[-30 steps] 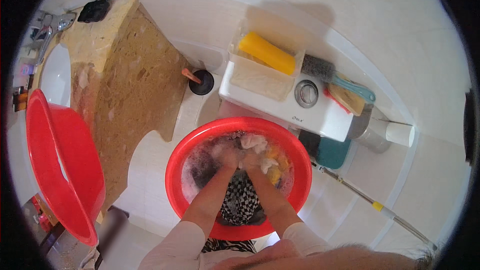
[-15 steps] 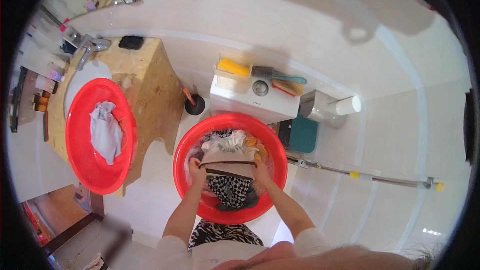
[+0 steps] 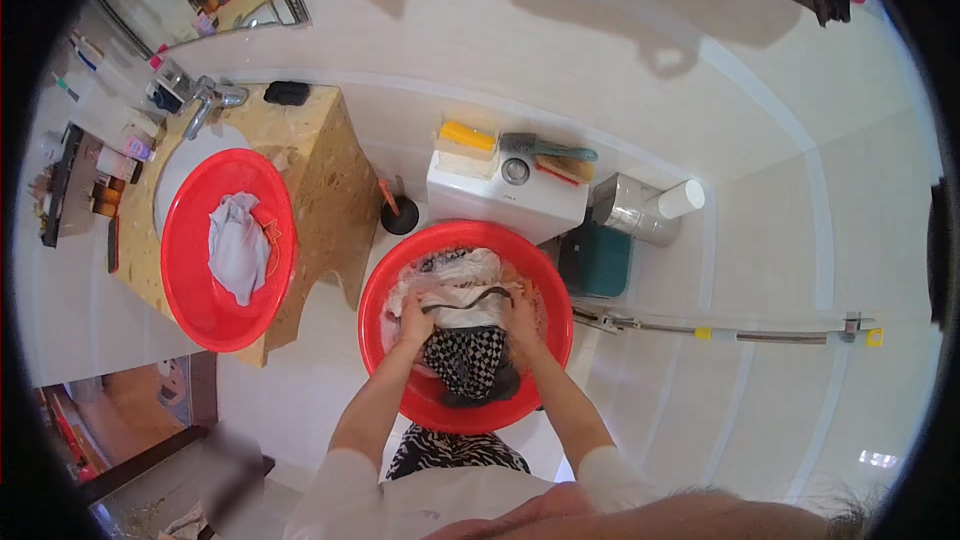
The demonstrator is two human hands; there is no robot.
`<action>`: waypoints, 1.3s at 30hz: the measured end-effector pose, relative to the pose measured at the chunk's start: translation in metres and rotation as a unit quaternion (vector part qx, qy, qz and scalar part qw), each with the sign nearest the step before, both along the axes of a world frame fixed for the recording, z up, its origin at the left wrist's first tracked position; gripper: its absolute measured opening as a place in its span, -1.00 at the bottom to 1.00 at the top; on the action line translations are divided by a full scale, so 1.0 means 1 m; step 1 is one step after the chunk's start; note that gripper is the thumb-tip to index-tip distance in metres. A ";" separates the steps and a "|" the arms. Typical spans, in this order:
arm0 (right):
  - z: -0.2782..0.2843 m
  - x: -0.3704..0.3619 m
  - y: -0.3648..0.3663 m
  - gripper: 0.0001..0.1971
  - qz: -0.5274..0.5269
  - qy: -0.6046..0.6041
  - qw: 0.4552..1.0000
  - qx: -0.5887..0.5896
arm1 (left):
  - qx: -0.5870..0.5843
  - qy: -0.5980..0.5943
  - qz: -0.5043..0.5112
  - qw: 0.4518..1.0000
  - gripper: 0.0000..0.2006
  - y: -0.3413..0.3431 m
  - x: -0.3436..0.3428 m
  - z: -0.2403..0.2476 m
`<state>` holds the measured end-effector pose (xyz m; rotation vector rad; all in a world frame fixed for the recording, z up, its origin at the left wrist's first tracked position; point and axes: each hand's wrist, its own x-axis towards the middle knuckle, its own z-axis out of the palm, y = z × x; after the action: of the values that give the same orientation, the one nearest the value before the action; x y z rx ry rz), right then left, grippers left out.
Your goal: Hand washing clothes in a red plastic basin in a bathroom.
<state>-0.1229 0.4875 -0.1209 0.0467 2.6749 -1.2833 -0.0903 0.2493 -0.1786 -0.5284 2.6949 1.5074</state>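
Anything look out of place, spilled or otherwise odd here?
Possibly the left basin: it sits over the sink and seems to overhang the edge of the counter, so it looks a little precarious. No spill or damage is evident.

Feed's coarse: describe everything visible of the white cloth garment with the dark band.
The white cloth garment lies crumpled, apparently wet, in the round red plastic basin. Its narrow dark band curves between the left hand and right hand, which hold its sides. Black-and-white checked cloth meets its near edge; far edge unclear.
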 end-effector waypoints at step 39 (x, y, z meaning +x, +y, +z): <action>0.117 0.061 0.010 -0.43 0.300 0.011 0.951 -0.073 | 0.855 -0.135 0.033 0.500 -0.48 0.054 -0.012 0.047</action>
<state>-0.0617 0.4970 -0.0043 -0.7405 2.3126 -1.2533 -0.1020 0.3036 -0.1319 -0.4734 0.0332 2.6009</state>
